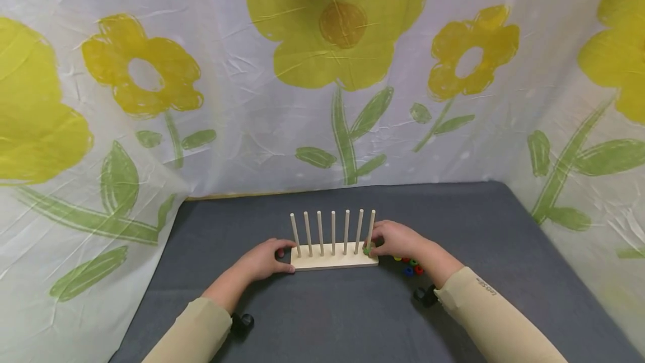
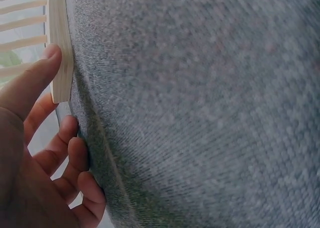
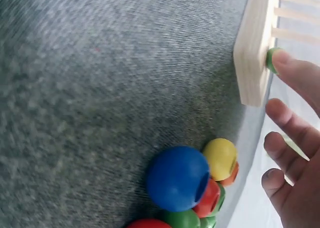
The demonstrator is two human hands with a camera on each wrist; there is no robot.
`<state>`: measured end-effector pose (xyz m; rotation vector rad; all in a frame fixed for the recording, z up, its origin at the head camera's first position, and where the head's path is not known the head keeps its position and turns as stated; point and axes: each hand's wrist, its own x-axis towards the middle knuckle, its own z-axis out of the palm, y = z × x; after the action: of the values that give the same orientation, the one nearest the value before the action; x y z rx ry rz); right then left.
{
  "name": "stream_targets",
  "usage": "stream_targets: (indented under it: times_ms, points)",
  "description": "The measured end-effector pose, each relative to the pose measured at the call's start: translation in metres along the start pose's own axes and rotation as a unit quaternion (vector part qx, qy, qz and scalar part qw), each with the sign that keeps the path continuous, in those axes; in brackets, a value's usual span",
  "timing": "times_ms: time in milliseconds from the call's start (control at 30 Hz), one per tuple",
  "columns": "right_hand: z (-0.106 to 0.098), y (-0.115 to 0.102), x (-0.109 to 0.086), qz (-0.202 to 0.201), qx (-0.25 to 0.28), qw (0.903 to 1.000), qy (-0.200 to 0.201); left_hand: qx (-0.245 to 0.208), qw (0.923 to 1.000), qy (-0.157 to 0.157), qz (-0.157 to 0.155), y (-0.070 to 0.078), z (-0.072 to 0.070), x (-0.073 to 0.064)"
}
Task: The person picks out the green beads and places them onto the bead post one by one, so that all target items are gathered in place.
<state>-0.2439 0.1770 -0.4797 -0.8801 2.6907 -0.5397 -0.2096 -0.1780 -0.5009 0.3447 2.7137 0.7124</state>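
Observation:
A pale wooden peg board (image 1: pixel 335 263) with several upright pegs in a row lies on the cloth. My left hand (image 1: pixel 259 261) holds its left end, the thumb (image 2: pixel 47 60) on the front edge and the index finger behind the end; the other fingers curl beside it. At the board's right end my right hand (image 1: pixel 398 240) pinches a green bead (image 3: pixel 270 61), low on the rightmost peg (image 1: pixel 370 228). In the right wrist view the thumb lies on that bead, and the other fingers are spread apart past the board's end.
Right of the board, partly behind my right hand and forearm, loose beads lie in a cluster, among them a blue bead (image 3: pixel 175 178), a yellow bead (image 3: pixel 220 157) and several red and green ones. Dark grey cloth (image 1: pixel 337 318) covers the table. A flower-printed curtain (image 1: pixel 232 128) stands behind it.

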Motion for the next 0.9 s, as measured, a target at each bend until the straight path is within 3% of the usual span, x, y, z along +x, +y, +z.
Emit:
stream_targets:
  times_ms: [167,433,700,900]
  points:
    - [0.002,0.002,0.001,0.002,0.003,1.0000,0.000,-0.006,1.0000,0.002,-0.002,0.000,0.001,0.001]
    - [-0.006,0.007,-0.006,-0.027,0.027,0.9992,0.009,-0.008,0.9999,-0.004,-0.006,-0.002,0.001,0.001]
    - [-0.020,0.013,-0.015,-0.009,0.046,0.9988,0.016,-0.010,0.9999,-0.006,0.000,-0.003,0.000,0.000]
    - [-0.027,0.028,-0.033,-0.004,0.043,0.9985,0.035,-0.011,0.9999,-0.001,0.002,-0.004,0.001,0.001]
